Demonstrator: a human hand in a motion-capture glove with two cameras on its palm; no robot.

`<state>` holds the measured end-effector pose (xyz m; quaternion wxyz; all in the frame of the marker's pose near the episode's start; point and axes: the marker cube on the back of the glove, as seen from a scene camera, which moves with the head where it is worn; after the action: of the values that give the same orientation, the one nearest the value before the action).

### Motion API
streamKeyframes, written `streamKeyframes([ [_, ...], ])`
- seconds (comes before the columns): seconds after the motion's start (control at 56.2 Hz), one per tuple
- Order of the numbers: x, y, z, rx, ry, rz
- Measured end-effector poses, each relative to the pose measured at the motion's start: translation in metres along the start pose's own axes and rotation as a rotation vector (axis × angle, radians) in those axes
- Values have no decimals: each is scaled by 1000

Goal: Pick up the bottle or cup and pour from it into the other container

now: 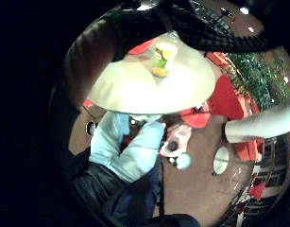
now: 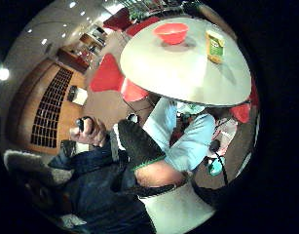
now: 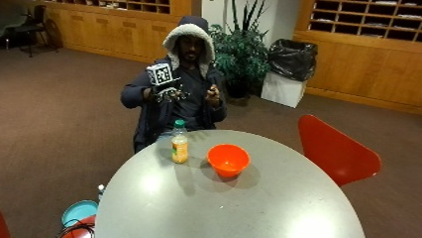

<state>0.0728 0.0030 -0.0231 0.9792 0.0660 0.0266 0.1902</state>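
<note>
A bottle (image 3: pixel 179 146) of orange drink with a green cap stands upright on the round grey table (image 3: pixel 264 208), near the edge closest to the seated person. An orange bowl (image 3: pixel 228 158) sits just beside it, apart from it. My gloved right hand (image 3: pixel 165 93) is raised at chest height behind the table, well above and away from the bottle, its fingers relaxed and holding nothing. The palm views look down on the bottle (image 1: pixel 162 59) (image 2: pixel 215 46) and bowl (image 2: pixel 171 32) from a distance. The bare left hand (image 3: pixel 212 94) is also raised and holds a small dark object.
A red chair (image 3: pixel 333 151) stands at the table's right side. A potted plant (image 3: pixel 240 49) and a bin with a black bag (image 3: pixel 290 59) stand behind the person. A teal round object (image 3: pixel 79 213) lies on the floor by the table's left.
</note>
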Motion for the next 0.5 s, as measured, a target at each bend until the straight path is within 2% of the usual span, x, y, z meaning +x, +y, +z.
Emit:
streamKeyframes([
  [0.036,13,3,-2,-53,-1,-103],
  [0.142,45,-14,-2,-28,-22,-47],
  [0.231,74,-29,1,-76,-40,-142],
  [0.302,89,-36,8,-76,-69,-86],
  [0.391,102,-68,24,64,-114,39],
  [0.498,125,-78,41,-49,-203,-78],
])
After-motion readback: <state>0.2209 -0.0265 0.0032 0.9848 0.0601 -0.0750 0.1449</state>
